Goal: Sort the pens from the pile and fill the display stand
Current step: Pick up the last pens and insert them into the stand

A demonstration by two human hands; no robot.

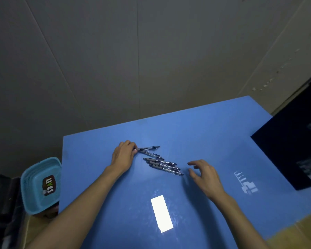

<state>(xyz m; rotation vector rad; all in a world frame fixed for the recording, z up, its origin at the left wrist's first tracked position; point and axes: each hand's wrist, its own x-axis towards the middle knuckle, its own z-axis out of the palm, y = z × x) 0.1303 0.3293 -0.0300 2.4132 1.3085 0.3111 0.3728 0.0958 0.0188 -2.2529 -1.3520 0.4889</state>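
Several dark pens lie on the blue table [115,221]. Two pens [149,150] fan out from my left hand [123,156], whose fingertips pinch their ends near the table's middle. A tight group of several pens [162,166] lies just right of that hand, side by side and slanting down to the right. My right hand [204,175] hovers right of this group with fingers spread and slightly bent, holding nothing. A black display stand [284,150] sits at the table's right edge, partly cut off by the frame.
A light blue plastic basket [40,186] with a dark label stands beside the table's left edge. A white reflection patch [161,213] shows on the near tabletop, and pale printed marks [246,183] lie to the right. Grey wall panels rise behind the table.
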